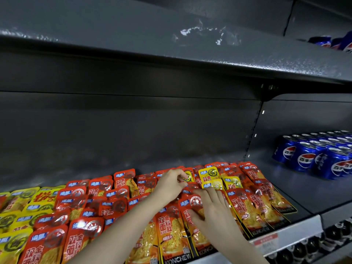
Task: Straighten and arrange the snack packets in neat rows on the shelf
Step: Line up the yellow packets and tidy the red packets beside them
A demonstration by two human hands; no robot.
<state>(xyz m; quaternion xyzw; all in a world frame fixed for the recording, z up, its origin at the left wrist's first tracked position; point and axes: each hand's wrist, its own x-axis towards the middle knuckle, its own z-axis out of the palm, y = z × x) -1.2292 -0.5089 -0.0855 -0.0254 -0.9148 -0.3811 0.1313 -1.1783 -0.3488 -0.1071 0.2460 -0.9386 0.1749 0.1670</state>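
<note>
Red snack packets (106, 204) lie in overlapping rows across the dark shelf (297, 189), with yellow packets (22, 212) at the left and a few yellow ones (209, 175) mixed in near the back right. My left hand (170, 184) reaches over the red rows and pinches the top edge of a yellow packet (188, 176) with curled fingers. My right hand (211, 208) lies flat with straight fingers on a red packet (190, 203), its fingertips touching a yellow packet (214, 184). The hands hide the packets under them.
Blue cola cans (314, 159) stand in rows on the shelf section to the right. A dark shelf board (171, 48) hangs overhead with more blue cans (331, 42) on it. A price label (266, 242) sits on the shelf's front edge; dark items fill the shelf below.
</note>
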